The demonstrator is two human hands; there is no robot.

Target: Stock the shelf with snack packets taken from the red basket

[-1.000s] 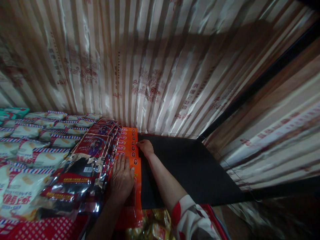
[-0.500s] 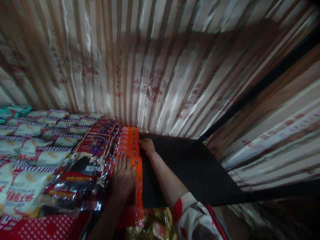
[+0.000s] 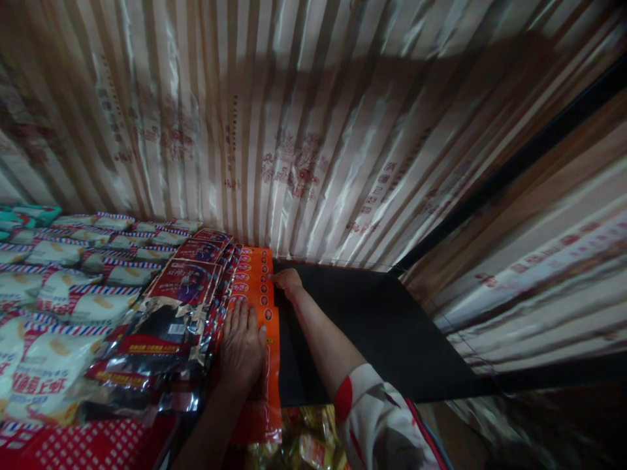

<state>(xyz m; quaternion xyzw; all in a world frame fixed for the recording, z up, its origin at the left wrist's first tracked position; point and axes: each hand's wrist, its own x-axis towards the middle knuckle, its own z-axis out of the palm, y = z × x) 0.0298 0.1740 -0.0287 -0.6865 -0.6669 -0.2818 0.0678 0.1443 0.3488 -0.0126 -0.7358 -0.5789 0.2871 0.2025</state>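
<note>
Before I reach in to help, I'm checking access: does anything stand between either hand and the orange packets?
Nothing visible does. The left hand lies flat on the orange packets, and the right hand is at their right edge. The dark red packets lie alongside on the left, not between.

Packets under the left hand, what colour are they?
The packets are mostly orange, as the head view shows best.
</note>
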